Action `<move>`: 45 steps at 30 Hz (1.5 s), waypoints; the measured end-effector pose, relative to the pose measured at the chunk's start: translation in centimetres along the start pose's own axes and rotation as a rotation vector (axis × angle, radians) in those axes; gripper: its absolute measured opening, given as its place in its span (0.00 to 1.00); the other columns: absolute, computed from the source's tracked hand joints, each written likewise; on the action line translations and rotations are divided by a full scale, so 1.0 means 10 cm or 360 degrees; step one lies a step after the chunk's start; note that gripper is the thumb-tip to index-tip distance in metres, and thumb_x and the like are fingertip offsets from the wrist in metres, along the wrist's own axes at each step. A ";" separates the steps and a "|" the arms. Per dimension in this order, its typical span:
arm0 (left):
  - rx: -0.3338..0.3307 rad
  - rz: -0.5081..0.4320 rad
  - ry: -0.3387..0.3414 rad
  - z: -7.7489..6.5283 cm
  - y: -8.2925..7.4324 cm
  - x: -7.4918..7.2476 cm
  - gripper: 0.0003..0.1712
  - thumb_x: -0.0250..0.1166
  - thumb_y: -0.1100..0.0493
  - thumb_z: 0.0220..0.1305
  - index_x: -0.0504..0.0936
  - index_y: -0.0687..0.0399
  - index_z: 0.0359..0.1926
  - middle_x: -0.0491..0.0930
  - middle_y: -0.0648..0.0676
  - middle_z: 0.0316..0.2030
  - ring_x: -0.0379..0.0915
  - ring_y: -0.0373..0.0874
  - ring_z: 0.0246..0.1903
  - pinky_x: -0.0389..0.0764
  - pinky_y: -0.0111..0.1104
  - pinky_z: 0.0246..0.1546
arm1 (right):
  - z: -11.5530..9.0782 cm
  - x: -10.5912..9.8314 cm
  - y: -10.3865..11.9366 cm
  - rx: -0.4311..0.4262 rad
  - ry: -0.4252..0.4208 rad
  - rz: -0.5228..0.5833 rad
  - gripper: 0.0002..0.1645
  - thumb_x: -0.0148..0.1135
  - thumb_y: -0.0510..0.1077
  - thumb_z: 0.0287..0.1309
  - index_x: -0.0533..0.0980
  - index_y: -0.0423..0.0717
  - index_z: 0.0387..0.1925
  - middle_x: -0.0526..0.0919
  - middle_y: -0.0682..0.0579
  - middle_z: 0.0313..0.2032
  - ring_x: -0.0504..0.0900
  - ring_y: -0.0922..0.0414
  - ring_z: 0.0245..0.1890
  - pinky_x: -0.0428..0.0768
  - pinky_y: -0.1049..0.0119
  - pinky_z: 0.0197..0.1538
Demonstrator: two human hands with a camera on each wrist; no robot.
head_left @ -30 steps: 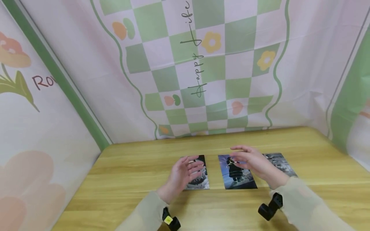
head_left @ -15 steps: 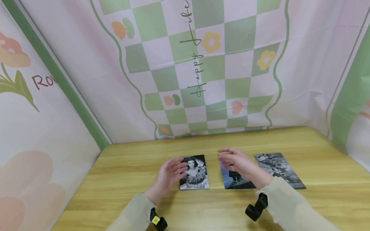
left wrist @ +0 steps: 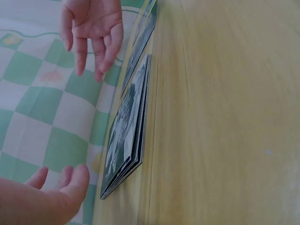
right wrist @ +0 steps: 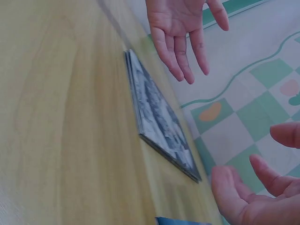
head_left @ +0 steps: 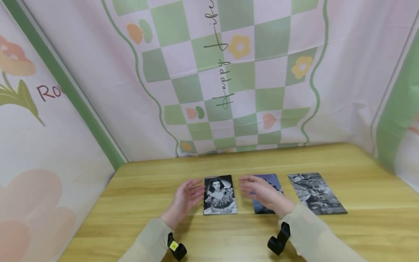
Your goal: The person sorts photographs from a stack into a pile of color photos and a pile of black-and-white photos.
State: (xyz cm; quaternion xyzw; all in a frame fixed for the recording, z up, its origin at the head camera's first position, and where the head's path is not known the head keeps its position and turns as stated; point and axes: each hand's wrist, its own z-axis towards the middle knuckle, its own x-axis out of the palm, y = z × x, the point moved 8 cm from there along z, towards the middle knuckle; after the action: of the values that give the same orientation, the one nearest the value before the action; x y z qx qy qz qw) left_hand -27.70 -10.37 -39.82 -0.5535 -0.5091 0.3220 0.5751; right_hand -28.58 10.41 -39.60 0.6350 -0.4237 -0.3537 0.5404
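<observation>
Three groups of photo cards lie in a row on the table. The left one, a black-and-white portrait of a seated figure [head_left: 218, 203], is a stack of several cards [left wrist: 125, 126], with edges slightly fanned in the left wrist view. My left hand [head_left: 184, 200] hovers at its left edge, palm facing inward and fingers relaxed, holding nothing. Over the middle blue-toned photo [head_left: 262, 208] hangs my right hand [head_left: 262, 192], its fingertips reaching into the gap before the portrait stack. It covers part of that picture and holds nothing. A grey crowd-scene photo [head_left: 315, 193] lies at the right.
The wooden table [head_left: 144, 203] ends at a cloth backdrop [head_left: 242, 125] with green checks and flowers. Another printed cloth [head_left: 49, 145] stands along the left side. Black wrist cameras [head_left: 279, 240] are strapped over both sleeves.
Both hands have shifted left. My left hand has come off the portrait stack to its left side, and my right hand has uncovered the right photo. The photos have stayed in place.
</observation>
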 end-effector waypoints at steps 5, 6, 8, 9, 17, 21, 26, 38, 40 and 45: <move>-0.0017 -0.0023 -0.0038 0.01 0.03 -0.05 0.36 0.31 0.48 0.74 0.47 0.74 0.69 0.47 0.77 0.68 0.46 0.68 0.68 0.51 0.50 0.71 | 0.04 0.05 -0.05 0.0008 0.0033 -0.0004 0.31 0.45 0.39 0.69 0.52 0.26 0.66 0.56 0.26 0.65 0.61 0.34 0.65 0.66 0.45 0.66; -0.0023 -0.0022 -0.0037 0.01 0.03 -0.05 0.36 0.31 0.48 0.73 0.47 0.73 0.69 0.47 0.76 0.68 0.46 0.68 0.68 0.50 0.50 0.71 | 0.04 0.06 -0.05 0.0007 0.0039 -0.0006 0.32 0.45 0.39 0.69 0.51 0.26 0.67 0.56 0.26 0.65 0.60 0.34 0.65 0.66 0.45 0.66; -0.0033 -0.0007 -0.0040 0.01 0.05 -0.06 0.36 0.31 0.48 0.73 0.47 0.73 0.69 0.47 0.76 0.68 0.46 0.68 0.68 0.50 0.51 0.71 | 0.05 0.08 -0.06 0.0012 0.0050 -0.0002 0.32 0.44 0.38 0.69 0.50 0.26 0.67 0.55 0.25 0.65 0.60 0.33 0.65 0.65 0.45 0.66; -0.0040 -0.0005 -0.0042 0.02 0.05 -0.06 0.36 0.31 0.48 0.73 0.47 0.72 0.70 0.46 0.76 0.69 0.45 0.68 0.68 0.49 0.51 0.71 | 0.05 0.08 -0.06 0.0014 0.0053 -0.0009 0.32 0.44 0.38 0.69 0.50 0.26 0.67 0.55 0.25 0.65 0.60 0.33 0.65 0.66 0.45 0.66; -0.0061 0.0022 -0.0051 0.04 0.09 -0.06 0.36 0.31 0.48 0.73 0.47 0.72 0.70 0.44 0.77 0.69 0.42 0.70 0.69 0.46 0.52 0.71 | 0.13 0.12 -0.11 0.0094 0.0003 -0.0003 0.31 0.43 0.37 0.69 0.50 0.29 0.69 0.54 0.27 0.67 0.58 0.34 0.66 0.64 0.46 0.68; -0.0077 -0.0009 -0.0058 0.05 0.11 -0.04 0.36 0.31 0.49 0.72 0.47 0.73 0.70 0.42 0.79 0.68 0.40 0.71 0.69 0.45 0.52 0.72 | 0.15 0.15 -0.10 0.0090 0.0011 -0.0010 0.32 0.43 0.37 0.69 0.49 0.29 0.69 0.53 0.27 0.67 0.57 0.34 0.66 0.62 0.45 0.68; -0.0084 -0.0043 -0.0059 0.05 0.11 -0.04 0.35 0.30 0.51 0.72 0.46 0.74 0.69 0.41 0.80 0.67 0.39 0.71 0.69 0.45 0.52 0.72 | 0.16 0.18 -0.09 0.0089 0.0033 -0.0027 0.33 0.43 0.38 0.69 0.48 0.29 0.69 0.52 0.27 0.68 0.56 0.34 0.67 0.62 0.45 0.68; -0.0116 -0.0058 -0.0063 0.04 0.13 -0.05 0.36 0.32 0.48 0.73 0.46 0.72 0.70 0.42 0.79 0.68 0.40 0.70 0.69 0.46 0.52 0.72 | 0.14 0.20 -0.12 0.0124 -0.0001 -0.0014 0.32 0.43 0.37 0.69 0.50 0.30 0.69 0.55 0.28 0.67 0.58 0.34 0.66 0.64 0.46 0.68; -0.0118 -0.0059 -0.0066 0.03 0.14 -0.05 0.36 0.33 0.48 0.73 0.47 0.72 0.70 0.43 0.79 0.68 0.40 0.70 0.69 0.46 0.52 0.72 | 0.14 0.20 -0.13 0.0125 0.0004 -0.0021 0.31 0.42 0.37 0.69 0.49 0.30 0.69 0.55 0.27 0.67 0.58 0.34 0.66 0.64 0.46 0.68; -0.0112 -0.0039 -0.0083 0.04 0.15 -0.05 0.36 0.33 0.48 0.73 0.48 0.73 0.69 0.44 0.79 0.68 0.41 0.70 0.69 0.47 0.52 0.72 | 0.12 0.20 -0.13 0.0128 0.0004 -0.0023 0.31 0.41 0.36 0.69 0.50 0.30 0.69 0.56 0.27 0.66 0.59 0.34 0.66 0.65 0.46 0.67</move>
State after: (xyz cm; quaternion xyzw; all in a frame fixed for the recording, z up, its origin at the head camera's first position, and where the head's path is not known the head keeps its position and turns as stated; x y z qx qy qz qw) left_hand -27.92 -10.46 -41.45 -0.5584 -0.5419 0.3112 0.5457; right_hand -28.71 8.15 -41.11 0.6597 -0.4324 -0.3396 0.5124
